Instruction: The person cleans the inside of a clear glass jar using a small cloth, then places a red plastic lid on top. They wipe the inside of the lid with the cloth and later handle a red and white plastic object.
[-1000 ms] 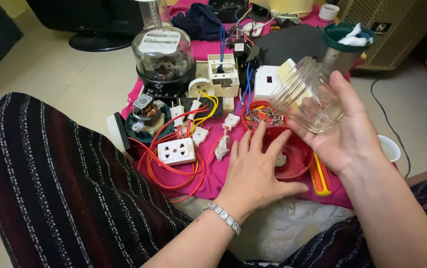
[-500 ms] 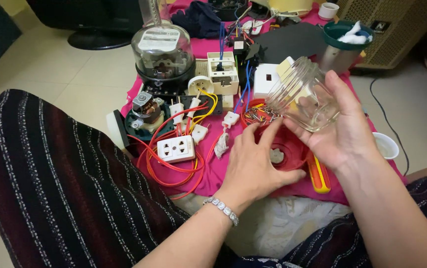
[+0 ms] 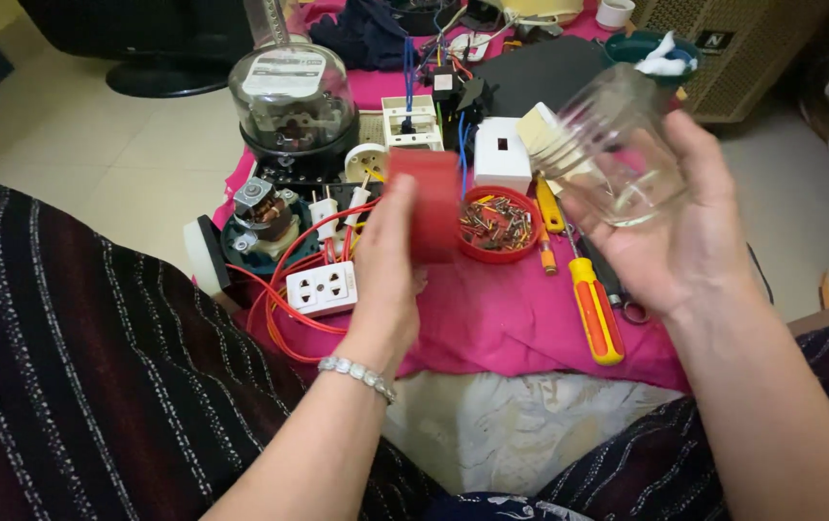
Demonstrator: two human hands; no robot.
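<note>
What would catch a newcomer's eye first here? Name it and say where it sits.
First, the clear glass jar held up in the right hand, and the red lid raised in the left hand beside it. Below them a pink cloth carries a red dish of small metal parts, a white socket block with red wires, and a glass-domed meter farther back.

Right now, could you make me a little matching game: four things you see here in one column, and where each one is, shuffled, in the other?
Things:
1. red lid
2. clear glass jar
3. white double socket
4. yellow-handled screwdriver

Places:
A. lying on the pink cloth below the right hand
B. held up in the left hand
C. ringed by red wire, left of the left hand
D. held tilted in the right hand

Pairs: 1-B, 2-D, 3-C, 4-A
</note>
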